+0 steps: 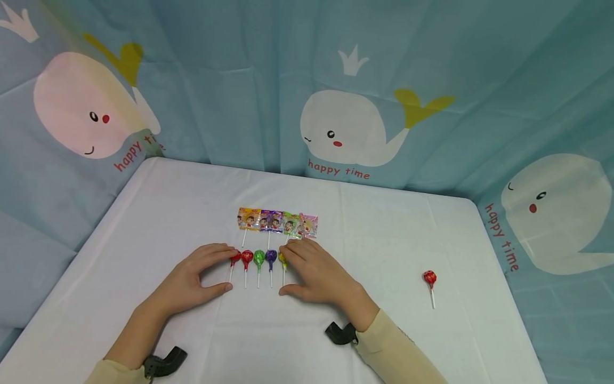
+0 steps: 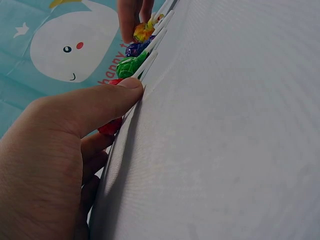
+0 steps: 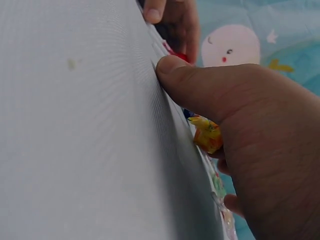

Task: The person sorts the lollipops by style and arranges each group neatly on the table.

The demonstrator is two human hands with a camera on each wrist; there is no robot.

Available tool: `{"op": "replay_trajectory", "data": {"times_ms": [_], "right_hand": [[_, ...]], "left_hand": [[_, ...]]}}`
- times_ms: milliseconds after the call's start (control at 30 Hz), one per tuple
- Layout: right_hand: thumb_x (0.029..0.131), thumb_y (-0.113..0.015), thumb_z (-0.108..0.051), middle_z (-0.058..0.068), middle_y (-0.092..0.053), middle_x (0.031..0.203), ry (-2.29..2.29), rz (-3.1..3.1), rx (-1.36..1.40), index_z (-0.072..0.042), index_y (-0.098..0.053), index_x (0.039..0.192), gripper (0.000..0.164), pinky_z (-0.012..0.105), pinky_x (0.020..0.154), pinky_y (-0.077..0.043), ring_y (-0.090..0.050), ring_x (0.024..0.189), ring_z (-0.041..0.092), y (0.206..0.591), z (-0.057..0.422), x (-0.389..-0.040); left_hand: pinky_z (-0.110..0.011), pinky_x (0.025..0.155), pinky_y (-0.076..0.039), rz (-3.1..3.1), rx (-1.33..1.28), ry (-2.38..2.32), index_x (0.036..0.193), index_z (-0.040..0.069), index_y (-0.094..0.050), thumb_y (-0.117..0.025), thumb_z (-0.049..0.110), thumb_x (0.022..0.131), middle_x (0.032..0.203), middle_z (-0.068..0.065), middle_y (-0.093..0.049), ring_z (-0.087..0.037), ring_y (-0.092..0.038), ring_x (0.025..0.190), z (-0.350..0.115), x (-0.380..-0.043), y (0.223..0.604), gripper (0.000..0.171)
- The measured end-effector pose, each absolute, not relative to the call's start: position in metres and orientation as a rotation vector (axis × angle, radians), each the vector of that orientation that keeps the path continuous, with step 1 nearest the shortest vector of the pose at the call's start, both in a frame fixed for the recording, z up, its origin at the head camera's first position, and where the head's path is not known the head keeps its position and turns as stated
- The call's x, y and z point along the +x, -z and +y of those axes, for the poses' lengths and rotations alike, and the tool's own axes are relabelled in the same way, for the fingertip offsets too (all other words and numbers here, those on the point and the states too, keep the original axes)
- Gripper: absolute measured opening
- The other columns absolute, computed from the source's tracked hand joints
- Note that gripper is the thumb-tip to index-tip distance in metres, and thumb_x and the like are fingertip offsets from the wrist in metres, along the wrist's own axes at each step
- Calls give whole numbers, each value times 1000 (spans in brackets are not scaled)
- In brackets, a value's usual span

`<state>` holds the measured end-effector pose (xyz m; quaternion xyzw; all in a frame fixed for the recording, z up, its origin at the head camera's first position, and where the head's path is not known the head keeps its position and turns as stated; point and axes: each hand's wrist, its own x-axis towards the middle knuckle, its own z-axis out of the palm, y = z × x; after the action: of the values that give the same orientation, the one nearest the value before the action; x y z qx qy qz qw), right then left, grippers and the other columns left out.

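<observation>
Several ball lollipops with white sticks lie side by side on the white table: a red one (image 1: 235, 258) at the left end, another red one (image 1: 247, 257), a green one (image 1: 259, 258), a purple one (image 1: 271, 256) and a yellow one (image 1: 282, 260) at the right end. My left hand (image 1: 194, 277) rests at the left end, fingertips on the outer red head and thumb by its stick. At the other end, my right hand (image 1: 318, 272) touches the yellow lollipop with its fingertips, thumb lying by the stick. Both hands flank the row with thumb and fingers spread.
Behind the row lie flat lollipops in printed wrappers: orange (image 1: 249, 218), purple (image 1: 271, 221), green (image 1: 290, 224) and pink (image 1: 308, 226), partly overlapping. One red lollipop (image 1: 429, 278) lies apart on the right of the table (image 1: 374, 240). A blue whale-print curtain (image 1: 230, 106) surrounds the table's back and sides.
</observation>
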<state>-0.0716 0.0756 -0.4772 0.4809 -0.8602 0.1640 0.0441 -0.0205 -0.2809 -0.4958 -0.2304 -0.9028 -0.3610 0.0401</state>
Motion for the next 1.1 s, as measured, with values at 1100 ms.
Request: {"op": "replay_trajectory", "data": {"times_ms": [1100], "right_hand": [[96, -76, -65, 11, -58, 156, -450, -2646, 1457, -2, -55, 156, 90, 50, 130, -32, -49, 149, 28, 472, 78, -71]], "left_hand": [[-8, 119, -21, -2773, -702, 1091, 148, 30, -68, -101, 26, 79, 152, 4, -62, -27, -52, 144, -281, -21, 497, 77]]}}
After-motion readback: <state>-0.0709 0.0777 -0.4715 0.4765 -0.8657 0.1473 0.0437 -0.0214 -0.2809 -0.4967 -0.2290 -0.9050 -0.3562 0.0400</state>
